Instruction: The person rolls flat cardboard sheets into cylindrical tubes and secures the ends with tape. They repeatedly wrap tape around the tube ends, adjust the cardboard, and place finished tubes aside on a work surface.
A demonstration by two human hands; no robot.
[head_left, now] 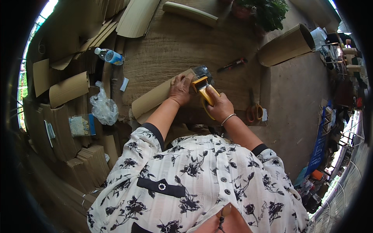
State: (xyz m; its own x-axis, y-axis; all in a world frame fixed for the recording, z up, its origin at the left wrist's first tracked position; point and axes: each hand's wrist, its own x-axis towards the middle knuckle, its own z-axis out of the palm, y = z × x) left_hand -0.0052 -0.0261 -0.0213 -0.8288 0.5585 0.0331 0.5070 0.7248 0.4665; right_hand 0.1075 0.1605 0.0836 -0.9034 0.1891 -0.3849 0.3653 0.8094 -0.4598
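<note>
A rolled tan cardboard sheet (153, 96) lies slantwise on the wooden table in front of me. My left hand (180, 90) grips its far right end, fingers curled over the top. Dark, shiny plastic (201, 72) sits at that end, just past my fingertips. My right hand (221, 106) is wrapped around a yellow hand tool (206, 94) shaped like a staple gun, with a dark head and a curved lower handle. The tool's head is close beside the cardboard end; whether they touch I cannot tell.
On the wooden table (155, 54) lie a dark cutter knife (232, 65) and orange-handled scissors (254, 110). A water bottle (108, 56), a clear plastic bag (103, 106) and cardboard stacks (91, 165) are left. A large cardboard tube (285, 48) and a plant (268, 13) stand at the back right.
</note>
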